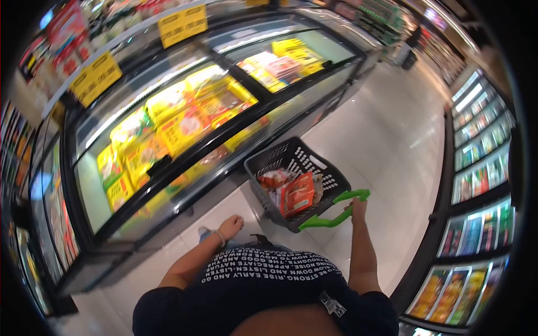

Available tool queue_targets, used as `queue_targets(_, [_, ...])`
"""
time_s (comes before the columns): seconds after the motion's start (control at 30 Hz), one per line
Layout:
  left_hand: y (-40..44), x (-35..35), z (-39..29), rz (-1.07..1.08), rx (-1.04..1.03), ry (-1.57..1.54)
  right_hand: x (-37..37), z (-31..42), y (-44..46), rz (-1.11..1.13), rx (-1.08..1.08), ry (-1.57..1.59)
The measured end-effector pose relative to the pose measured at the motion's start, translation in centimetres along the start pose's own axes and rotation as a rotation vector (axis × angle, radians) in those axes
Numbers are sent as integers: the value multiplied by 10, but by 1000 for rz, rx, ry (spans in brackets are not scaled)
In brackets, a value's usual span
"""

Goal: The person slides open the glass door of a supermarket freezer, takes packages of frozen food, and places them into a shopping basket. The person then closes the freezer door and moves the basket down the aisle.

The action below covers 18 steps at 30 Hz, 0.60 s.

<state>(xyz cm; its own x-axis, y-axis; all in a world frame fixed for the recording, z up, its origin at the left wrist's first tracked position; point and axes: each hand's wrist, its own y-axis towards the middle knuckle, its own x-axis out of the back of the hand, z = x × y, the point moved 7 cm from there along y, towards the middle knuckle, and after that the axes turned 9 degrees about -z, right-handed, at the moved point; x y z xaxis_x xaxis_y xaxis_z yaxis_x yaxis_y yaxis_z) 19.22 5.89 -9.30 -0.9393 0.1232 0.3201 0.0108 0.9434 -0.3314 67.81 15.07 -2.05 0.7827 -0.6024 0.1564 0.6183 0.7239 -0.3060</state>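
My right hand [358,209] is wrapped round the green handle [325,222] of a dark grey rolling shopping basket [327,175]. The basket stands beside the freezer, in front of me and slightly to the right. Inside it lie a red-orange food packet [298,194] and other packages, partly covered, whose kind I cannot make out. My left hand [231,227] hangs in front of my body with its fingers curled in and nothing seen in them. It is apart from the basket, near the freezer's lower side.
A glass-topped chest freezer [185,207] full of yellow food packages [182,129] runs along the left. Yellow price signs [183,26] hang above it. Lit upright coolers [479,224] line the right. Pale tiled aisle floor [386,123] stretches ahead towards a distant person [413,38].
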Motion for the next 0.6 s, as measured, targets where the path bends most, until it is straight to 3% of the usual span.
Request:
queue_targets(0.1, [-7, 11, 15, -21, 10, -77, -4, 11, 23, 40, -12, -80])
queue_targets(0.2, [-37, 59, 2, -172, -11, 93, -4, -5, 58, -33, 63, -221])
queue_targets(0.23, [-48, 76, -7, -222, -5, 85, 6, -9, 74, -151, 113, -604])
queue_targets(0.3, [-61, 120, -23, -382, -15, 70, -22, 51, 0, -455, 445, -1140])
queue_targets(0.4, [-83, 202, -26, -767, -127, 141, -109, 62, -106, -553, 740, -1697])
queue_targets(0.43, [-96, 230, -29, -921, -212, 223, -141, 44, -107, -234, 864, -1468])
queue_targets(0.47, [-106, 254, -26, -1018, -192, 290, -178, 19, -113, 246, 829, -1070])
queue_targets(0.5, [-117, 277, -30, -1112, -174, 360, -211, 4, -139, 347, 782, -956])
queue_targets(0.53, [-124, 298, -31, -1142, -133, 404, -253, -18, -156, 517, 921, -927])
queue_targets(0.6, [-128, 331, -37, -1196, -181, 558, -324, 11, -236, 528, 1275, -812])
